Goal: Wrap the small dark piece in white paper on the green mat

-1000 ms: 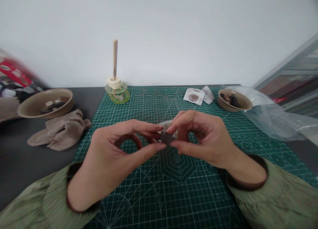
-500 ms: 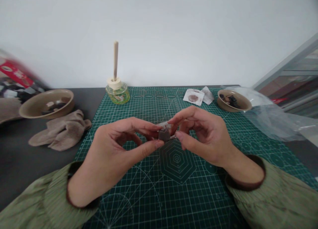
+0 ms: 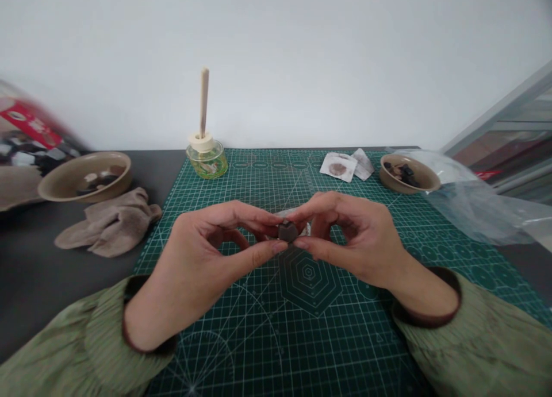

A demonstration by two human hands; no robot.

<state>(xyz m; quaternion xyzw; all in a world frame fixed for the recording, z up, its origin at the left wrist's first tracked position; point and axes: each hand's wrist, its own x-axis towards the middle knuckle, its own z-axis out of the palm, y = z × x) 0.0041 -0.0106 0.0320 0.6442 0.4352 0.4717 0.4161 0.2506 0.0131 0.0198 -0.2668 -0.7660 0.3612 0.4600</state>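
Just above the mat, in the middle of the head view, a small dark grey-brown stone (image 3: 287, 231) with an angular outline is pinched between my two hands. My left hand (image 3: 215, 253) grips it from the left, thumb below and index finger above. From the right, the thumb and index fingertips of my right hand (image 3: 357, 236) close on its other side. Behind the fingertips shows a bit of thin whitish material (image 3: 307, 229), mostly hidden; I cannot tell what it is. The far side of the stone is covered by my fingers.
Under my hands lies a green cutting mat (image 3: 259, 339). At left are a tan bowl (image 3: 56, 185) of stones and a crumpled brown cloth (image 3: 112, 224). A reed diffuser (image 3: 207, 158), stained white pads (image 3: 338, 167), another bowl (image 3: 390, 181) and clear plastic (image 3: 478, 207) stand farther back.
My right thumb has moved left and in against the stone, and its fingertips have come closer to my left hand's. The stone has turned slightly. The view has shifted a little.
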